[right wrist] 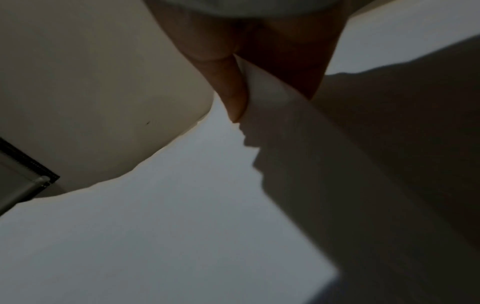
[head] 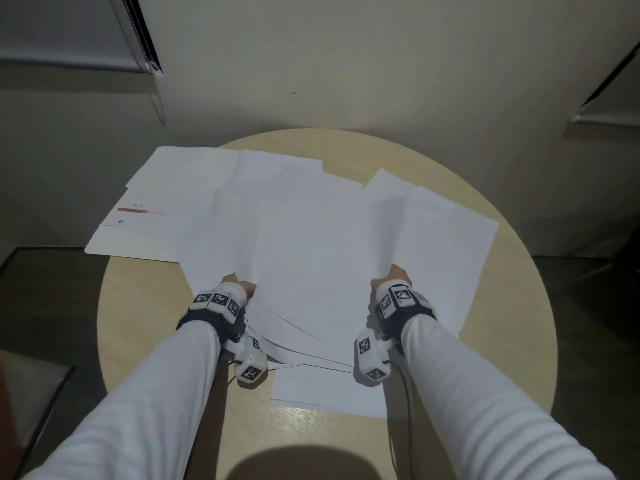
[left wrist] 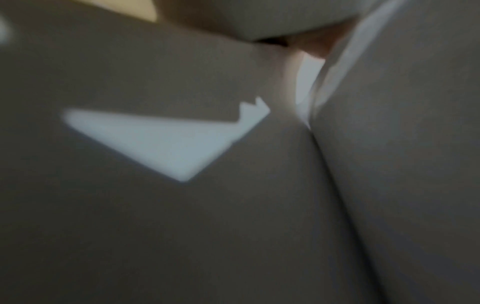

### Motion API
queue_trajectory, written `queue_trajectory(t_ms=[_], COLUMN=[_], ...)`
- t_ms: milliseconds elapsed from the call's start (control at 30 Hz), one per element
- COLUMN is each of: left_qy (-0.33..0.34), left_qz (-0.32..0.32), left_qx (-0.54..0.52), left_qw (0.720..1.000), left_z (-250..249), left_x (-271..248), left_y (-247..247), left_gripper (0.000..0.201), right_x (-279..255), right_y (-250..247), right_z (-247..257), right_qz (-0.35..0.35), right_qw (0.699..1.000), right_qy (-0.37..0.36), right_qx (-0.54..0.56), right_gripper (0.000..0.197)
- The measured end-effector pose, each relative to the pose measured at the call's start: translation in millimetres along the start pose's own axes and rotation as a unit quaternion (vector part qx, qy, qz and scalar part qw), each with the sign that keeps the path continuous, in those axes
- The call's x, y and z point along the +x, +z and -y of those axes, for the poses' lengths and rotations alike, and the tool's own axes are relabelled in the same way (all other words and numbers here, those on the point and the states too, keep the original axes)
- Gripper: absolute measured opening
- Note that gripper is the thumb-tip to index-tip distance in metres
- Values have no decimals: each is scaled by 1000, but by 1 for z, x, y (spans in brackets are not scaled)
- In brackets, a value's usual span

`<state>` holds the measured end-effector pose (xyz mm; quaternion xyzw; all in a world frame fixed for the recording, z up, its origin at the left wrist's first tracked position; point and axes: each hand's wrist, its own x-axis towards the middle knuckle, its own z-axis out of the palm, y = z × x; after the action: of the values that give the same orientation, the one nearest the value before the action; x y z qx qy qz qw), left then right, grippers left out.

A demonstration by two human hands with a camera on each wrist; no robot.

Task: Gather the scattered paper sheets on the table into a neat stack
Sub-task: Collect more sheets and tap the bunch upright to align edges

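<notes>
A: A round, pale wooden table (head: 512,306) stands against a cream wall (head: 346,64), loose paper sheets (head: 166,202) fanned across its far and left side, one sheet with a red bar (head: 138,210) jutting past the left rim.

B: Open room?

A: Bare wood shows along the near edge and right rim; one flat sheet (head: 329,389) lies between the wrists.

B: And the hands?

A: Left hand (head: 239,287) and right hand (head: 393,277) each grip a side edge of a raised bundle of sheets (head: 311,254) (the right wrist view shows a thumb (right wrist: 233,90) pinching paper). The left wrist view is blurred.
</notes>
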<state>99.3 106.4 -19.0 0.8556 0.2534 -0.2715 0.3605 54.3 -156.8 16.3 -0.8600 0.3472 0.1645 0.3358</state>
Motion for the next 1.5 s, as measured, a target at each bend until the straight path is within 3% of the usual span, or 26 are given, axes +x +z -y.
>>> queue_trajectory(t_ms=[67,167,233,267,367,433,500,567,633,700,767,867,967,1067,1133,1167,1233,1300,1400,1500], left_qy=[-12,15,26,37,76,107,131,160,195,223,241,280,286,276,270,263,283,274,266,297], left_qz=[44,83,153,157,110,65,68,69,63,54,23,-36,-60,-96,-81,-69,-39,-43,-43,-39], left_qx=[-65,-179,-134,-94,-106,-113,-159,-191,-200,-234,-249,-249,-272,-273,-272,-273,-296,-302,-290,-288], left_qw=[997,980,979,983,985,986,976,966,958,945,938,926,917,917,920,923,911,912,918,909], left_z=[-5,-13,-14,-9,0,2,0,-2,-9,-25,-46,-78,-95,-97,-89,-81,-68,-58,-55,-59], left_x=[-5,-14,-25,-19,-15,-22,-29,-30,-35,-42,-55,-67,-69,-72,-68,-67,-70,-64,-65,-68], left_y=[-5,-11,-15,-12,-12,-13,-19,-26,-35,-43,-51,-66,-75,-75,-71,-67,-59,-51,-50,-57], left_gripper=[11,25,17,20,54,58,57,60,58,29,17,20,17,35,24,40,64,56,26,52], right_x=[-1,-2,-3,-4,-3,-2,1,0,-4,-8,-16,-28,-30,-28,-23,-21,-18,-14,-15,-18], right_y=[-2,1,9,13,22,23,21,15,5,-9,-28,-60,-75,-74,-67,-61,-50,-38,-28,-36], right_z=[6,11,15,16,15,10,4,2,5,14,28,55,70,67,58,50,35,21,17,21], right_qz=[-4,3,5,10,27,31,22,13,76,139,116,-6,-67,-77,-71,-59,-31,-8,3,0], right_qw=[1000,998,998,998,998,997,989,958,911,878,883,890,881,872,881,895,920,916,908,896], right_qy=[5,-21,-46,-54,-59,-57,-37,-52,-88,-110,-137,-170,-216,-219,-211,-198,-171,-162,-164,-186], right_qx=[-28,-51,-48,-39,-2,43,142,281,396,444,434,422,415,430,418,395,351,367,386,404], right_gripper=[31,31,30,31,35,38,48,56,64,77,55,17,28,19,40,46,28,17,24,27])
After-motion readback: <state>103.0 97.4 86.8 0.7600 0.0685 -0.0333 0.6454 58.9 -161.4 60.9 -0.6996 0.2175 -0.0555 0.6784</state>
